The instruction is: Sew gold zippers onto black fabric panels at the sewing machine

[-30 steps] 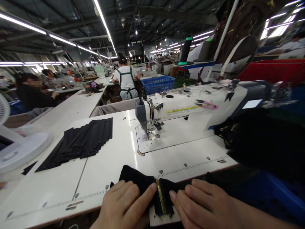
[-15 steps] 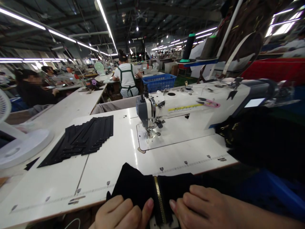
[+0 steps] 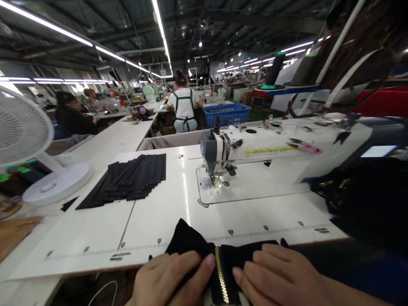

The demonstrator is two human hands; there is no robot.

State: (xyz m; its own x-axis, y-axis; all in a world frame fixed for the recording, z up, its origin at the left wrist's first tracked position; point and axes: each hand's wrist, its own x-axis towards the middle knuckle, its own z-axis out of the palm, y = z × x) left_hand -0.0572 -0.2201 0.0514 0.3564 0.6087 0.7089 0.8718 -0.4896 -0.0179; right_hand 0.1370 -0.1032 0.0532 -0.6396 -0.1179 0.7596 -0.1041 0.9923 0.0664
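Observation:
A piece of black fabric [image 3: 188, 238] with a gold-toothed zipper [image 3: 221, 276] running down its middle lies at the near edge of the white sewing table [image 3: 159, 225]. My left hand [image 3: 175, 276] grips the cloth left of the zipper, thumb beside the teeth. On the other side my right hand [image 3: 277, 272] holds it with curled fingers, its thumb also close to the teeth. Beyond the hands stands a sewing machine [image 3: 216, 153], its needle area away from the fabric. The cloth's lower end is cut off by the frame.
Overlapping black strips [image 3: 137, 176] lie left of the machine, near a white fan [image 3: 57, 182]. Dark fabric [image 3: 366, 204] is heaped at the right. Pink-handled snips [image 3: 306, 146] rest on the machine arm. Behind are a blue basket [image 3: 226, 114] and a seated person [image 3: 185, 106].
The view has turned left, so the table and machine appear farther right. Both hands still hold the fabric; my left fingers lie further over its upper part.

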